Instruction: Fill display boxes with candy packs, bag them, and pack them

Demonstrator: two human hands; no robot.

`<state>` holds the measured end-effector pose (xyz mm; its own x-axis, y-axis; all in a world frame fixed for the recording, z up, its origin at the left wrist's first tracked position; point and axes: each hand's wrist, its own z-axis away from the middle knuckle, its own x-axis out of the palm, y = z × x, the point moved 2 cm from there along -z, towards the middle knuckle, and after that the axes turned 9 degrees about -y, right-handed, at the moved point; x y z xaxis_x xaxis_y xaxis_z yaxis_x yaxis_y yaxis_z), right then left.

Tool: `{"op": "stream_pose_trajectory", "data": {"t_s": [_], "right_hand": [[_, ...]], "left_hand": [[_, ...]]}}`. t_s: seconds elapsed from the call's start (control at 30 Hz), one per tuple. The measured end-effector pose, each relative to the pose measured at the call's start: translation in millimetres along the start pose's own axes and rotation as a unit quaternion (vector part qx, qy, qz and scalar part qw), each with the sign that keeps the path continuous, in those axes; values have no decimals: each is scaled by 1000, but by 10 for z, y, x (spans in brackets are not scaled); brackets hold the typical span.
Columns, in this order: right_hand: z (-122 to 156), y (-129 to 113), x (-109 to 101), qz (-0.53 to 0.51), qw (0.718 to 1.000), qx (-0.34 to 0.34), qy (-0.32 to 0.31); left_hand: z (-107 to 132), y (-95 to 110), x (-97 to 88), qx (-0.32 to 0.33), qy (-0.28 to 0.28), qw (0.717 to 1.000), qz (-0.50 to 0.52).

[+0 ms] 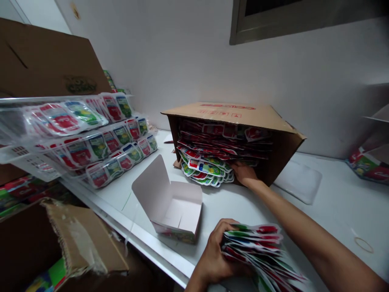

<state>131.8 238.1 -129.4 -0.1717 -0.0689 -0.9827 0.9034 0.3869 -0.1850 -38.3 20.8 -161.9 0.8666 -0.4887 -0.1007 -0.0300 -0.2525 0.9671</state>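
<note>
My left hand (220,255) is low in front of me, its fingers clamped on the near side of a thick stack of packets (258,251), red, green and white, which fan out toward my right forearm. My right hand (244,173) reaches to the open front of a big cardboard box (231,111). There my fingers touch the right edge of the piled packets (212,166); the tips are hidden, so I cannot tell whether they are closed on any.

The big box lies on the bench (146,194) with its opening toward me and red print on top. Layers of packets fill much of it, mostly red higher up, while the lower green and white ones poke out at the front. Near it, to the left, a small carton (185,202) stands with its lid raised and its white inside showing.

Further left, a clear rack (79,140) holds packets in sloping rows, with a brown cardboard panel (51,61) behind the top one. Below the bench edge is a torn cardboard box (88,243) with green printed packs inside. On my right, a flat, clear plastic piece (299,182) lies beside the big box, and a rubber band (364,245) lies nearer me.
</note>
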Motion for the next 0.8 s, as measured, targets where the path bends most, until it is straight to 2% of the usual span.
{"op": "stream_pose_trajectory", "data": {"t_s": [0.07,0.17,0.33,0.37,0.43,0.53,0.6,0.67,0.73,0.8], "right_hand": [[-14,2,8,10,1000,-25,4],[140,30,-81,14,997,-74,10],[792,24,-424,-9,992,-126,5],[942,-19,-503,-19,990,-141,-19],[1206,-156,-637,-45,976,-187,-107],[1438,-401,-723,-110,924,-262,-256],[1485,-491,-681,-182,893,-283,-301],[1503,-460,-560,-286,880,-249,-286],[1571,-323,-386,-416,861,-180,-229],[1731,-155,-188,-523,829,-104,-170]], "left_hand": [[-2,16,0,5,3,1000,-5],[-8,30,-4,12,4,1000,-15],[-6,-21,-14,12,3,999,-51],[-3,-34,-18,8,8,998,-63],[-2,-51,-25,1,19,996,-89],[-15,-37,-30,12,16,993,-118],[-32,-12,-24,32,2,994,-108],[-47,6,-15,41,-4,995,-85],[-54,7,-6,37,8,997,-71],[-56,-8,10,28,20,998,-61]]}}
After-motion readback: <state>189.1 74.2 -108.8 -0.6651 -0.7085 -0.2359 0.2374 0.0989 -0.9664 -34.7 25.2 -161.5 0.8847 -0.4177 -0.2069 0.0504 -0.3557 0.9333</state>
